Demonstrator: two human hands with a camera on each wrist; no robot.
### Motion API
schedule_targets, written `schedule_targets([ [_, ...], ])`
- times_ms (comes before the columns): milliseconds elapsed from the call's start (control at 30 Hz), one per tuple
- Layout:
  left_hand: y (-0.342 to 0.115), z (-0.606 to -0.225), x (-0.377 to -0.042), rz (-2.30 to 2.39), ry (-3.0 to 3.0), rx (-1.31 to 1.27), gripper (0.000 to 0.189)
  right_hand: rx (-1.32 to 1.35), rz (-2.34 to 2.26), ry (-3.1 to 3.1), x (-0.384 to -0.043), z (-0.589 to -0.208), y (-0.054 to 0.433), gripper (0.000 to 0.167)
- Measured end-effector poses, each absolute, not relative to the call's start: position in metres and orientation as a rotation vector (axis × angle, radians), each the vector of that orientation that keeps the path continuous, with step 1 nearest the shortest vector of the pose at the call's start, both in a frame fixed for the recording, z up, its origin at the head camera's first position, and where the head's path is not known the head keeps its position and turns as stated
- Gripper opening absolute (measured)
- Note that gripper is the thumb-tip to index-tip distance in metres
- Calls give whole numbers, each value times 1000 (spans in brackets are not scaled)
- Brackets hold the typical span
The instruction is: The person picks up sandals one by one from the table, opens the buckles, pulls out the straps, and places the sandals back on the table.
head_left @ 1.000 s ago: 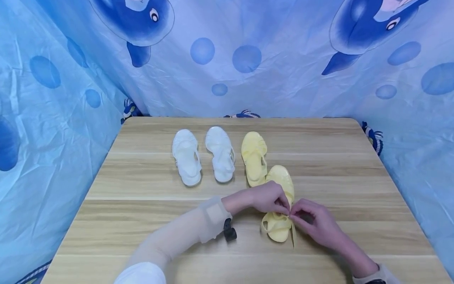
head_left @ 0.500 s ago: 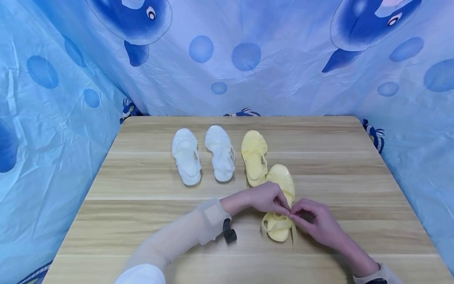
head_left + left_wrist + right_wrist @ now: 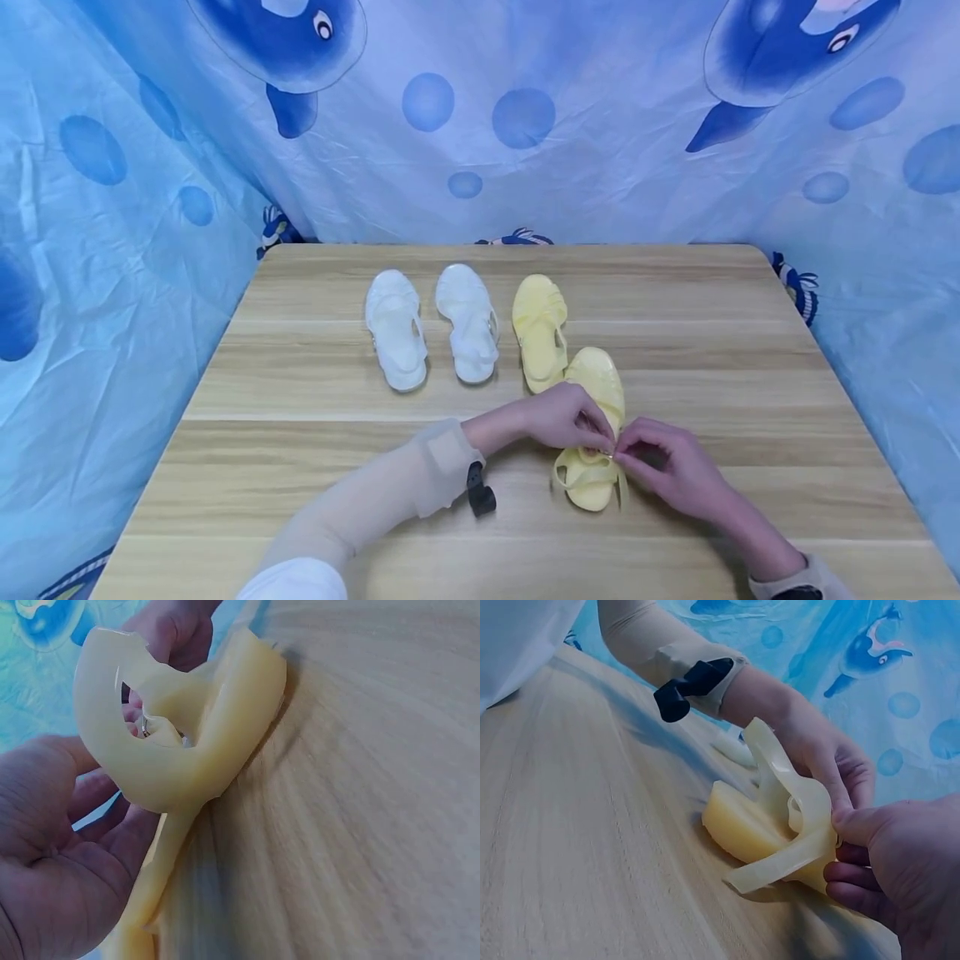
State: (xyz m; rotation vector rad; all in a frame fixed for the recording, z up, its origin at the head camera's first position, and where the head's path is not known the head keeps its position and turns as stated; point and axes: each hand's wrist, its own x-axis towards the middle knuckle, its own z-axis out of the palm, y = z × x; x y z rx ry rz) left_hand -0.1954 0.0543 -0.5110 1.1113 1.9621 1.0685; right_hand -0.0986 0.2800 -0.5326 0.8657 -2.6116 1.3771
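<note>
A yellow jelly sandal [image 3: 594,493] lies on the table, toe pointing away from me. Over its middle my left hand [image 3: 564,417] pinches the ankle strap near the side. From the right, my right hand [image 3: 678,471] pinches the same strap with thumb and forefinger, so both sets of fingertips meet there. In the left wrist view a small metal buckle [image 3: 145,724] shows through the opening under the heel loop. The strap's loose end [image 3: 754,879] hangs out beside the heel in the right wrist view. Fingers cover much of the fastening.
A second yellow sandal [image 3: 538,333] stands just behind, its heel against the near one. Two white sandals [image 3: 396,333] lie side by side to the left. The wooden table [image 3: 300,383] is backed by a blue dolphin-print curtain [image 3: 600,167].
Both hands stay at the strap with only slight finger shifts. The strap's loose end has drawn up shorter beside the heel, and a bit of metal now shows between the fingertips.
</note>
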Motion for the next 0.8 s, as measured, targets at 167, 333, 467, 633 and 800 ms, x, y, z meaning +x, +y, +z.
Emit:
schedule_targets([
  [167,57,-512,-197,1019,1974,1142,14,864,1373,-2574,-98,-533,278,35],
  [333,55,-514,-198,1042,1943,1115,13,850,1366,-2622,-98,-534,278,36],
  [467,53,-514,-197,1104,1930,1091,13,857,1367,-2647,-99,-533,279,36],
  [633,53,-514,-196,1137,1929,1071,13,884,1368,-2609,-99,-531,279,35],
  [800,57,-511,-195,1066,1970,1109,11,881,1376,-2580,-99,-532,279,36],
])
